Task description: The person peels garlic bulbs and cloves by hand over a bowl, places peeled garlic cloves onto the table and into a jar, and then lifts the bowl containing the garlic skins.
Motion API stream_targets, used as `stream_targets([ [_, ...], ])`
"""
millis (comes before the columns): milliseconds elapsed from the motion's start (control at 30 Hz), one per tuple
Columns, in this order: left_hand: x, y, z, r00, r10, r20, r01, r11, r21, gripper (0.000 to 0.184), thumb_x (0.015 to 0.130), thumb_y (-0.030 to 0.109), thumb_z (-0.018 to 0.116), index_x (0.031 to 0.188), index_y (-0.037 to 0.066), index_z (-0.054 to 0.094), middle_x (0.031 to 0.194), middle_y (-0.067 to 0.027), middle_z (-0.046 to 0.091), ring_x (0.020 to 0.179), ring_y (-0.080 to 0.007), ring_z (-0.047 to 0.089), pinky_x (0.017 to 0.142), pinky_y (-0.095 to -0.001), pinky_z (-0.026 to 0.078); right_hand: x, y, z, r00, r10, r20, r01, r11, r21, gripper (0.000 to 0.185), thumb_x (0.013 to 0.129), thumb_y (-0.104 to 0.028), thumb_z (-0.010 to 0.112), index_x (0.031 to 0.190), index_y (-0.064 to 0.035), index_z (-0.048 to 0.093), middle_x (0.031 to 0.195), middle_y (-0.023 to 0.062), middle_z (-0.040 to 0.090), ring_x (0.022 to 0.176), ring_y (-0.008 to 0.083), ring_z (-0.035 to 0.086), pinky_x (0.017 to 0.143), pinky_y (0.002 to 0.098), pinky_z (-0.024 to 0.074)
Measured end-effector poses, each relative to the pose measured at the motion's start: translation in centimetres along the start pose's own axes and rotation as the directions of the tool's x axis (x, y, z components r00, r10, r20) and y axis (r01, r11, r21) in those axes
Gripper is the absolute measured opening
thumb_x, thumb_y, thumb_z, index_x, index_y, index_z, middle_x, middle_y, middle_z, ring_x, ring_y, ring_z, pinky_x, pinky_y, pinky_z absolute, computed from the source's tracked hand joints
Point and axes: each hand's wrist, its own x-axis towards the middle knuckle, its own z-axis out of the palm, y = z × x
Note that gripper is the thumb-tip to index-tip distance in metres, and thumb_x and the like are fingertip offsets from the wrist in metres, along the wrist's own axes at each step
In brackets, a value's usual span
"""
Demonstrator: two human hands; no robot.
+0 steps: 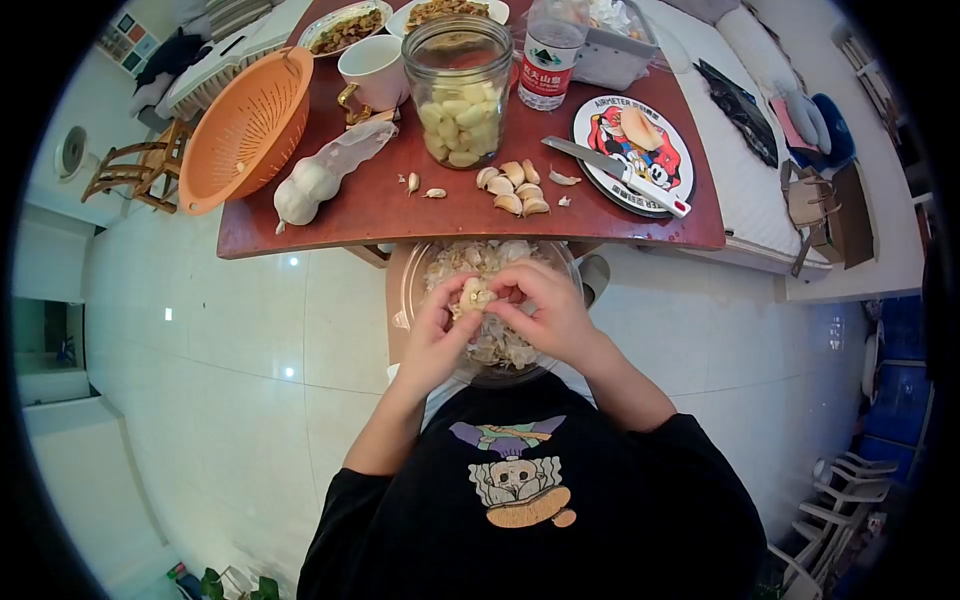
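left hand: the left hand (440, 325) is curled, with thumb and fingers closed around the left side of a garlic piece (475, 294).
right hand: the right hand (545, 305) has its thumb and bent fingers brought together at the right side of the same piece, pinching it.
garlic piece: it is between the two hands, above the bowl; how much skin is on it i cannot tell well.
bowl: the clear bowl (408, 285) is under the hands, at the near side of the table, and holds many dry garlic skins (508, 350).
table: on the red-brown table (370, 222), near its near edge, is a group of unpeeled cloves (515, 188), with a few small pieces apart from it.
left side: the bag (308, 188) with whole bulbs lies beside the orange colander (200, 165), which is tilted.
middle: the glass jar (462, 100) stands open, with pale peeled cloves inside; the mug (376, 70) is at its left.
right side: the knife (615, 170) lies across the round plate (590, 125), its blade reaching past the rim to the left.
far side: the bottle (548, 65) stands to the right of the jar, and two dishes of food are farther left.
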Motion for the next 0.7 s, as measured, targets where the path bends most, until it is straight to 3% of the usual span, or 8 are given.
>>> stream_targets([
  [100,0.0,-0.3,-0.2,0.999,-0.028,0.021,0.031,0.991,-0.129,0.045,0.092,0.006,0.051,0.134,0.003,0.035,0.110,-0.0069,0.053,0.087,-0.0116,0.057,0.074,-0.0248,0.048,-0.4,0.2,0.0,0.996,0.006,0.087,-0.001,0.999,-0.054,0.022,0.077,-0.008,0.069,0.097,-0.0035,0.059,0.086,0.0074,0.058,0.071,0.0166,0.058,0.063,0.0262,0.0470],
  [167,-0.1,0.8,1.0,0.999,-0.027,-0.031,0.020,0.975,-0.220,0.043,0.093,0.009,0.051,0.133,0.003,0.035,0.110,-0.0075,0.054,0.085,-0.0127,0.058,0.073,-0.0262,0.049,-0.7,0.3,0.4,0.996,0.070,0.060,-0.073,0.996,0.046,0.023,0.077,-0.008,0.068,0.097,-0.0039,0.058,0.084,0.0063,0.058,0.069,0.0147,0.056,0.061,0.0264,0.0457],
  [300,-0.1,-0.4,-0.2,1.000,0.027,-0.001,-0.027,0.986,-0.165,0.037,0.095,0.012,0.048,0.130,0.003,0.037,0.112,-0.0086,0.054,0.085,-0.0148,0.059,0.074,-0.0277,0.050,-0.5,0.1,0.5,0.988,0.148,0.051,-0.155,0.969,0.193,0.023,0.078,-0.011,0.068,0.096,-0.0043,0.056,0.079,0.0040,0.055,0.065,0.0123,0.052,0.058,0.0274,0.0439],
  [367,0.1,-0.7,-0.7,0.999,0.038,0.027,-0.034,0.989,-0.146,0.034,0.096,0.014,0.046,0.128,0.004,0.037,0.111,-0.0092,0.054,0.086,-0.0157,0.059,0.074,-0.0278,0.051,-0.2,-0.4,0.0,0.987,0.133,0.089,-0.142,0.985,0.100,0.022,0.078,-0.011,0.069,0.095,-0.0041,0.056,0.078,0.0032,0.054,0.064,0.0118,0.050,0.058,0.0261,0.0432],
  [467,-0.1,-0.2,0.4,0.997,-0.076,-0.005,0.072,0.958,-0.278,0.030,0.098,0.019,0.042,0.125,0.005,0.038,0.105,-0.0079,0.055,0.080,-0.0135,0.058,0.069,-0.0261,0.050,-0.2,-0.4,0.0,0.991,0.088,0.104,-0.084,0.996,-0.040,0.023,0.078,-0.013,0.070,0.094,-0.0041,0.056,0.075,0.0022,0.053,0.062,0.0110,0.049,0.056,0.0251,0.0419],
  [500,-0.2,-0.3,0.5,0.996,-0.088,0.005,0.087,0.965,-0.247,0.028,0.098,0.020,0.041,0.122,0.005,0.039,0.101,-0.0068,0.054,0.076,-0.0125,0.056,0.066,-0.0252,0.048,-0.2,-0.4,0.1,0.992,0.068,0.104,-0.059,0.995,-0.086,0.023,0.078,-0.014,0.070,0.094,-0.0041,0.056,0.074,0.0019,0.053,0.062,0.0107,0.049,0.055,0.0249,0.0415],
  [700,-0.3,-0.7,0.3,0.987,-0.158,0.016,0.158,0.970,-0.187,0.017,0.098,0.021,0.039,0.106,0.007,0.042,0.082,-0.0007,0.050,0.063,-0.0076,0.045,0.054,-0.0212,0.039,-0.6,-0.7,0.4,0.959,0.175,0.222,-0.184,0.983,0.019,0.024,0.081,-0.016,0.068,0.094,-0.0041,0.052,0.070,0.0057,0.055,0.059,0.0164,0.054,0.055,0.0293,0.0428],
])
